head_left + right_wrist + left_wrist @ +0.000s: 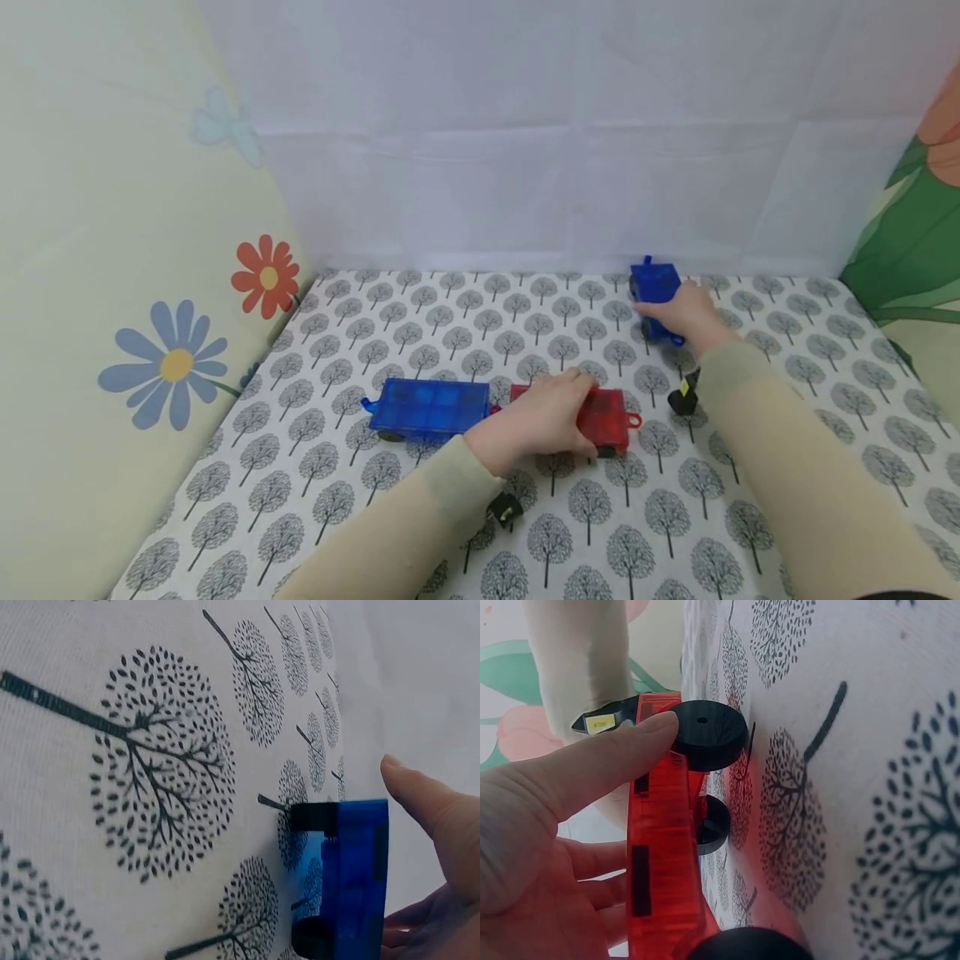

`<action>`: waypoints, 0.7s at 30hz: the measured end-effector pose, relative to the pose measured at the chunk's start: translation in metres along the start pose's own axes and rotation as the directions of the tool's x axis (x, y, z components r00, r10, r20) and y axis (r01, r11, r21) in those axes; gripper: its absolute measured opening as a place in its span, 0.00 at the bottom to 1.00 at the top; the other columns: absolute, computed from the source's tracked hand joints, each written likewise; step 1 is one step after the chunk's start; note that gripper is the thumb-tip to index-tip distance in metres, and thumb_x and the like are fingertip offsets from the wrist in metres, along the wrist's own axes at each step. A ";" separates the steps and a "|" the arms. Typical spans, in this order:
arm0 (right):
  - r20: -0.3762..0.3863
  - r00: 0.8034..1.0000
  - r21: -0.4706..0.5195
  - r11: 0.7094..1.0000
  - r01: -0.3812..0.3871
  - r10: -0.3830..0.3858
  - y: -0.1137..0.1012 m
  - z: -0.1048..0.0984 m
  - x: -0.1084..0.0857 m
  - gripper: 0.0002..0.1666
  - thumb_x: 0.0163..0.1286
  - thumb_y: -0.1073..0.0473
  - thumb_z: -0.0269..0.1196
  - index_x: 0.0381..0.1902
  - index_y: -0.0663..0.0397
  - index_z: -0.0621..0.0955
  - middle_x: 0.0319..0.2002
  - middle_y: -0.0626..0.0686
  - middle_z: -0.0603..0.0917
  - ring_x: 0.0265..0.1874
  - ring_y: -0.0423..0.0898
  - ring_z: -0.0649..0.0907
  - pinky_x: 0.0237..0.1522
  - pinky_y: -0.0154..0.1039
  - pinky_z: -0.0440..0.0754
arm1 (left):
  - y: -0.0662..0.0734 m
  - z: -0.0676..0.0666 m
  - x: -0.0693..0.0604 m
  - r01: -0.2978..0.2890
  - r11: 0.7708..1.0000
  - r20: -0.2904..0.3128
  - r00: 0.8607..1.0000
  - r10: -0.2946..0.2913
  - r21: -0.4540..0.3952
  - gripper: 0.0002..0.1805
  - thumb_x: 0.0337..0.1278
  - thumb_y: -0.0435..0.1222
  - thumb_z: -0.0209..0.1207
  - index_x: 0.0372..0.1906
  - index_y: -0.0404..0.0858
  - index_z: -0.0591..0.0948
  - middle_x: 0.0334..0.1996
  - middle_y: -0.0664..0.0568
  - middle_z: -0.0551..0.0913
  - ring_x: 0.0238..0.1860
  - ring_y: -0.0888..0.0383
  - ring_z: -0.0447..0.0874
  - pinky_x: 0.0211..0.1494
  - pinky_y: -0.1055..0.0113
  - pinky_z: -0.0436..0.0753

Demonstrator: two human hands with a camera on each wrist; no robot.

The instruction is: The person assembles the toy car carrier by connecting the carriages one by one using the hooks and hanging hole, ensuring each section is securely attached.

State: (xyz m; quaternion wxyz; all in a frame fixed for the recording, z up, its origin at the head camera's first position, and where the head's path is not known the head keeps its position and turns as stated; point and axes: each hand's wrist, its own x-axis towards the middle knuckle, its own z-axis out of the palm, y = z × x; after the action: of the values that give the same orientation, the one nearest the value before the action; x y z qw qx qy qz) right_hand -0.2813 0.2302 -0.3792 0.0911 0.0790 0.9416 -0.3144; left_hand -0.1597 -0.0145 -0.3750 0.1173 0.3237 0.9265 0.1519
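A red translucent toy train car (609, 410) with black wheels stands on the cloth. My left hand (536, 421) grips it from above, thumb (649, 727) along the near side by a wheel and fingers across the far side. Left of it stands a longer blue train car (431, 406) with a hook; the two ends meet near my wrist, and I cannot tell whether they are linked. Farther back, my right hand (684, 312) is over a small blue train car (654, 282). In the right wrist view the thumb (412, 787) is straight, apart from that car (360, 877).
A white tablecloth (292, 492) printed with grey trees covers the table. A pale curtain (480, 183) hangs behind its far edge. Floral fabric walls (150, 208) stand at both sides. Small black wrist devices hang under both sleeves.
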 end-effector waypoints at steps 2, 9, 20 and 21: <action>-0.006 1.000 -0.002 1.000 -0.008 0.008 0.000 0.002 -0.002 0.66 0.66 0.34 0.62 0.73 0.80 0.42 0.69 0.81 0.51 0.65 0.75 0.61 0.64 0.65 0.64 | 0.000 0.001 0.001 -0.004 1.000 0.002 1.000 0.004 -0.004 0.46 0.39 0.51 0.78 0.65 0.40 0.72 0.50 0.54 0.77 0.45 0.60 0.76 0.53 0.63 0.76; -0.062 0.998 0.044 0.999 -0.022 0.025 0.005 0.006 -0.005 0.59 0.66 0.42 0.65 0.71 0.81 0.50 0.62 0.79 0.64 0.58 0.72 0.70 0.59 0.64 0.72 | 0.004 0.003 0.003 0.013 1.000 0.005 1.000 -0.013 0.008 0.45 0.37 0.51 0.79 0.63 0.41 0.73 0.48 0.56 0.77 0.44 0.61 0.76 0.54 0.64 0.75; -0.082 0.996 0.106 0.994 0.033 -0.025 0.016 -0.001 -0.015 0.54 0.65 0.47 0.65 0.71 0.78 0.53 0.61 0.77 0.65 0.58 0.71 0.70 0.58 0.64 0.72 | 0.004 0.007 0.006 0.004 1.000 0.001 1.000 -0.004 0.004 0.44 0.37 0.50 0.78 0.63 0.40 0.73 0.46 0.56 0.79 0.42 0.61 0.76 0.51 0.64 0.75; -0.077 0.996 0.104 0.994 0.046 -0.038 0.016 -0.004 -0.017 0.53 0.65 0.47 0.65 0.71 0.78 0.53 0.61 0.77 0.66 0.58 0.71 0.71 0.57 0.65 0.73 | 0.004 0.006 0.005 0.007 1.000 0.004 1.000 -0.007 -0.002 0.45 0.38 0.50 0.78 0.64 0.40 0.72 0.48 0.56 0.79 0.43 0.61 0.76 0.52 0.64 0.75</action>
State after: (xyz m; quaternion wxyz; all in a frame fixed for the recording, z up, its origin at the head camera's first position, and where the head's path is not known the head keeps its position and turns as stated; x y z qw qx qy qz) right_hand -0.2618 0.2434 -0.3818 0.0449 0.0758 0.9278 -0.3624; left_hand -0.1598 -0.0070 -0.3797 0.1200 0.3205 0.9273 0.1518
